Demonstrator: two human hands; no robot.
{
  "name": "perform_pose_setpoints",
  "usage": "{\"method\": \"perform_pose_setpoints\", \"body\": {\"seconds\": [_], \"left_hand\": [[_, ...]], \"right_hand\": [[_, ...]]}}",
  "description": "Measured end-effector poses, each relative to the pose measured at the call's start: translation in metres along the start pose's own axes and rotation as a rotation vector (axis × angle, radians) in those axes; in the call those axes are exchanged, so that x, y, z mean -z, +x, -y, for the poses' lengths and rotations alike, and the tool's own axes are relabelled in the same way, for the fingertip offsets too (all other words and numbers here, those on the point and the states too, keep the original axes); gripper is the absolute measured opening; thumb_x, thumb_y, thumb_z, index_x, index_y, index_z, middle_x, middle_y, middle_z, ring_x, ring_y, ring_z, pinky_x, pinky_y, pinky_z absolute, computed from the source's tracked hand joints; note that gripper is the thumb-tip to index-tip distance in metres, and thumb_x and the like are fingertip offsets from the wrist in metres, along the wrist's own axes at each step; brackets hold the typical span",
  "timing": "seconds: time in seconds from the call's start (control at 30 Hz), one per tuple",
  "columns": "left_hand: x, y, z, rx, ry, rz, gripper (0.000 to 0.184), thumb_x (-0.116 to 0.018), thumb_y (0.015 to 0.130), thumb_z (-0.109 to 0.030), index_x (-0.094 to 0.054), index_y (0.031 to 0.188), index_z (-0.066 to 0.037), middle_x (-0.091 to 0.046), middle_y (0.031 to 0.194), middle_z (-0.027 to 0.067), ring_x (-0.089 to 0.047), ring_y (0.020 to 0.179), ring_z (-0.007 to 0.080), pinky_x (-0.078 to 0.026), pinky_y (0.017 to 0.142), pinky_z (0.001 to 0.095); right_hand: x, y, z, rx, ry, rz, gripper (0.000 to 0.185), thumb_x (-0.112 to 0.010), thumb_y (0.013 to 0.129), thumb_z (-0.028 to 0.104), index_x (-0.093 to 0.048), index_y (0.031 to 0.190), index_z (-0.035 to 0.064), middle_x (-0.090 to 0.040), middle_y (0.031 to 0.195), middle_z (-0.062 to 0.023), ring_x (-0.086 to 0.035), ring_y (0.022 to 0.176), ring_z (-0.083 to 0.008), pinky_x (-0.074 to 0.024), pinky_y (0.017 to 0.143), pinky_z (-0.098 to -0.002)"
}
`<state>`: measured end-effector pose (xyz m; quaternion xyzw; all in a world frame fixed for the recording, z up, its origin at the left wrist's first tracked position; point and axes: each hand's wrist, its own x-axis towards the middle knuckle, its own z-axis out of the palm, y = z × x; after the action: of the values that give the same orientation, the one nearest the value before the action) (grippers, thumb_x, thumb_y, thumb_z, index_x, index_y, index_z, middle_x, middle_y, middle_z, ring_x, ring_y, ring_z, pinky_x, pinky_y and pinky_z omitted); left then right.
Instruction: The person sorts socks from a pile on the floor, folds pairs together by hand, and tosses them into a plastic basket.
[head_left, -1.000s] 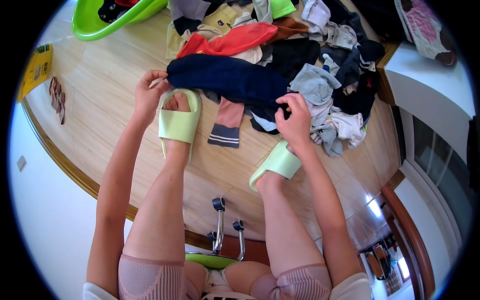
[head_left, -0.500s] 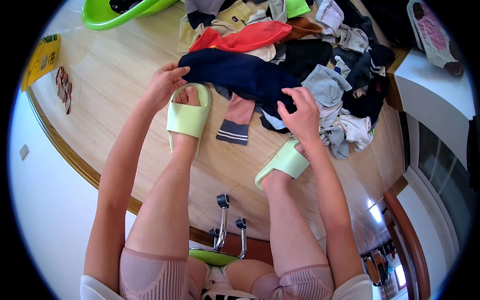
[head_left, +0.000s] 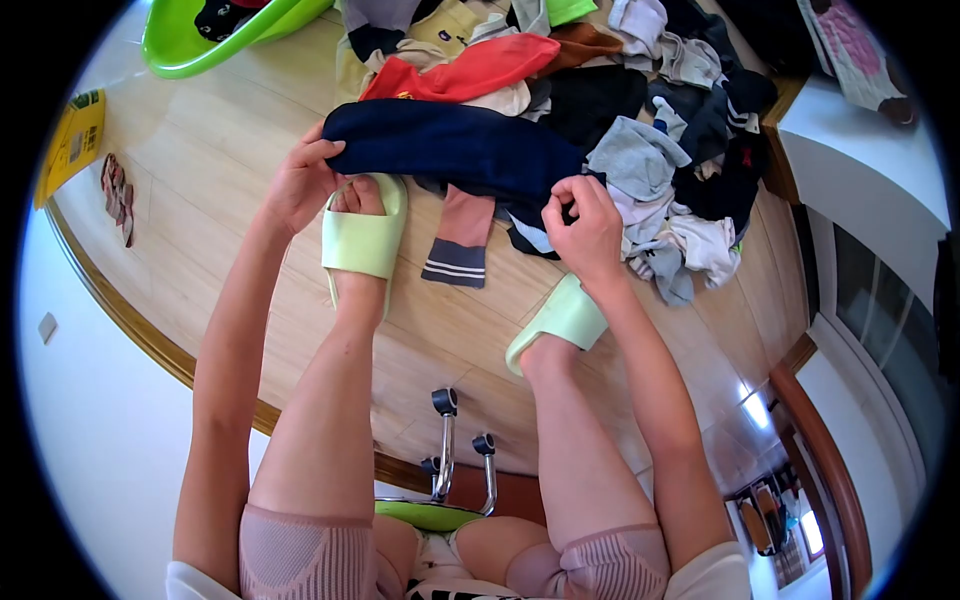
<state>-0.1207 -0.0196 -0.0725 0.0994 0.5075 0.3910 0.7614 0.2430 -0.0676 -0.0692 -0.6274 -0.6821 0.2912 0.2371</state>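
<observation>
A long navy blue sock (head_left: 450, 146) is stretched sideways above the floor and the near edge of a pile of socks. My left hand (head_left: 304, 180) pinches its left end between thumb and fingers. At the other end, my right hand (head_left: 583, 222) has its fingers closed on the sock's lower right edge. Just below the navy sock lies a pink and grey sock (head_left: 459, 240) with white stripes. Behind it is a red sock (head_left: 470, 72), and a light grey sock (head_left: 635, 157) lies to the right.
A green basin (head_left: 180, 60) with dark items stands at the upper left. A yellow bag (head_left: 75, 145) and a small patterned cloth (head_left: 117, 200) are at the left. My feet wear green slippers (head_left: 358, 243). Chair casters (head_left: 444, 402) show below, and a white ledge (head_left: 850, 150) at the right.
The view has shifted slightly. My right hand, whose fingers were apart half a second ago, has closed on the navy sock's right end. My left hand keeps its grip.
</observation>
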Motion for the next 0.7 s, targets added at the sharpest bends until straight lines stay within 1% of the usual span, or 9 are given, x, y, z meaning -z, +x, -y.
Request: {"method": "perform_pose_setpoints", "body": {"seconds": [0.1,0.13,0.23,0.27,0.37,0.4,0.5,0.57,0.7], "left_hand": [[0.006,0.002,0.000,0.032,-0.012,0.035,0.034,-0.055,0.092,-0.002,-0.054,0.126,-0.005,-0.065,0.115,0.0065,-0.063,0.102,0.0154,-0.050,0.091,0.0327],[0.010,0.003,0.000,0.037,-0.022,0.050,0.032,-0.055,0.092,-0.003,-0.055,0.125,-0.005,-0.065,0.114,0.0063,-0.063,0.101,0.0155,-0.050,0.091,0.0328],[0.014,0.007,0.001,0.048,-0.044,0.069,0.028,-0.055,0.094,-0.004,-0.056,0.121,-0.005,-0.065,0.112,0.0061,-0.063,0.099,0.0156,-0.050,0.090,0.0329],[0.014,0.007,0.001,0.049,-0.045,0.054,0.026,-0.055,0.094,-0.005,-0.056,0.120,-0.005,-0.065,0.112,0.0061,-0.063,0.099,0.0157,-0.050,0.090,0.0329],[0.005,0.002,-0.002,0.056,-0.053,0.008,0.022,-0.055,0.095,-0.006,-0.056,0.117,-0.004,-0.065,0.111,0.0070,-0.063,0.098,0.0160,-0.050,0.090,0.0333],[0.002,0.002,-0.002,0.059,-0.057,-0.007,0.021,-0.055,0.095,-0.006,-0.056,0.116,-0.003,-0.065,0.110,0.0074,-0.063,0.098,0.0162,-0.050,0.090,0.0335],[0.016,0.008,0.000,0.075,-0.080,0.011,0.021,-0.055,0.095,-0.006,-0.056,0.115,-0.002,-0.065,0.111,0.0092,-0.062,0.099,0.0172,-0.049,0.092,0.0345],[0.032,0.014,0.004,0.082,-0.105,0.034,0.020,-0.055,0.095,-0.006,-0.056,0.115,-0.003,-0.064,0.112,0.0098,-0.062,0.100,0.0175,-0.049,0.092,0.0346],[0.016,0.010,0.002,0.058,-0.107,0.012,0.023,-0.055,0.096,-0.007,-0.056,0.118,-0.002,-0.063,0.112,0.0089,-0.061,0.101,0.0173,-0.049,0.089,0.0335]], "right_hand": [[0.003,0.002,0.002,0.019,-0.034,-0.011,0.019,-0.072,0.073,0.006,-0.065,0.090,0.0082,-0.059,0.078,-0.0055,-0.062,0.074,-0.0238,-0.0508,0.063,-0.0380],[0.002,0.002,-0.003,0.086,-0.079,-0.014,0.022,-0.074,0.073,0.008,-0.067,0.094,0.0084,-0.059,0.080,-0.0054,-0.062,0.075,-0.0243,-0.0518,0.064,-0.0381],[-0.003,-0.001,-0.010,0.173,-0.157,-0.035,0.022,-0.073,0.074,0.008,-0.068,0.096,0.0084,-0.060,0.081,-0.0053,-0.062,0.076,-0.0246,-0.0525,0.065,-0.0383],[-0.006,-0.002,-0.013,0.218,-0.187,-0.069,0.022,-0.073,0.074,0.008,-0.069,0.096,0.0083,-0.058,0.078,-0.0047,-0.061,0.072,-0.0236,-0.0522,0.061,-0.0366],[-0.012,-0.005,-0.021,0.314,-0.251,-0.136,0.020,-0.073,0.074,0.007,-0.069,0.094,0.0082,-0.056,0.073,-0.0039,-0.059,0.066,-0.0217,-0.0505,0.055,-0.0334],[-0.012,-0.005,-0.020,0.339,-0.254,-0.165,0.017,-0.073,0.075,0.006,-0.070,0.091,0.0083,-0.053,0.069,-0.0029,-0.057,0.061,-0.0196,-0.0489,0.052,-0.0313],[-0.006,-0.012,-0.018,0.371,-0.285,-0.166,0.015,-0.072,0.075,0.006,-0.070,0.089,0.0087,-0.052,0.067,-0.0025,-0.057,0.060,-0.0187,-0.0484,0.051,-0.0312],[-0.002,-0.018,-0.017,0.376,-0.291,-0.160,0.010,-0.073,0.076,0.006,-0.068,0.084,0.0097,-0.050,0.067,-0.0019,-0.056,0.059,-0.0183,-0.0477,0.051,-0.0310],[-0.004,-0.024,-0.020,0.361,-0.282,-0.147,0.010,-0.072,0.075,0.006,-0.064,0.079,0.0106,-0.050,0.067,-0.0017,-0.057,0.060,-0.0186,-0.0484,0.051,-0.0313]]}}
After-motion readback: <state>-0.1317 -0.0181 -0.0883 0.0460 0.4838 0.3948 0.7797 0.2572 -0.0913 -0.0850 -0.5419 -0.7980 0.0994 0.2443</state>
